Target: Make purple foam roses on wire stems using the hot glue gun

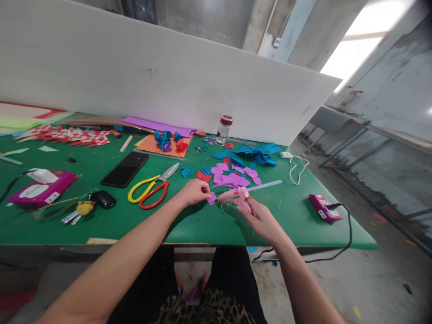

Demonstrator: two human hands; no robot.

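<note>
Pinched in the fingers of my left hand (196, 192) is a small purple paper piece (212, 198). My right hand (259, 217) grips a pink hot glue gun (232, 195) by its handle, with a clear glue stick (265, 185) jutting from the back. The gun's nozzle points left, right beside the paper piece; whether they touch I cannot tell. Just beyond the gun lie loose purple paper petals (232, 180), among blue and red pieces. Left of my left hand rest scissors (151, 186) with one yellow and one red handle, blades apart.
A black phone (124, 169), a magenta power strip (43, 189) and keys (84, 208) lie on the left. Paper flowers (165, 140) sit on an orange sheet. Near the white board (189, 72) stands a glass jar (223, 130). Another power strip (324, 209) lies near the right edge.
</note>
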